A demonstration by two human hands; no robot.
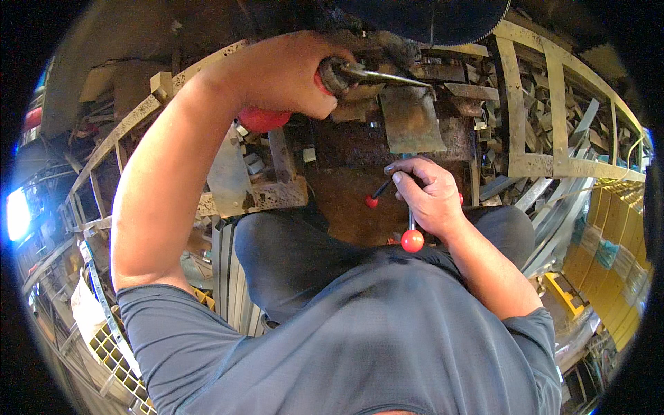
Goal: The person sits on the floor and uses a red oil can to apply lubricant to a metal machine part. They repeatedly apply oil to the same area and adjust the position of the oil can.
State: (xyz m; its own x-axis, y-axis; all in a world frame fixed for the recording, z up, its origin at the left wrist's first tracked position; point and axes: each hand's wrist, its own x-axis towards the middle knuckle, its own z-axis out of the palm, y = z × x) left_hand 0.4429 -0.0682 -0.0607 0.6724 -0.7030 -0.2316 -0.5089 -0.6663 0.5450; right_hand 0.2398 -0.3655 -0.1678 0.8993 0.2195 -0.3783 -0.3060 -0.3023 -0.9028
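Note:
My left hand (290,78) is wrapped around a black handle grip (334,77) with a red part showing beside the palm. A thin metal rod (389,78) runs rightward past the grip; how the two join is unclear. Below that wrist a red rounded part (263,120) shows partly. My right hand (428,192) closes over the middle of a spoked hand crank (384,188), hiding its hub. Red ball knobs (412,241) tip its spokes. Beyond this hand lies a worn metal plate (413,122). A toothed circular saw blade (441,21) hangs at the top edge.
Metal frames (555,104) flank the machine, with many metal offcuts (534,111) behind the right one. Long metal profiles (560,218) lie at right, near yellow panels (596,264). A yellow grid (111,358) is at lower left. My knees (280,259) are close to the machine.

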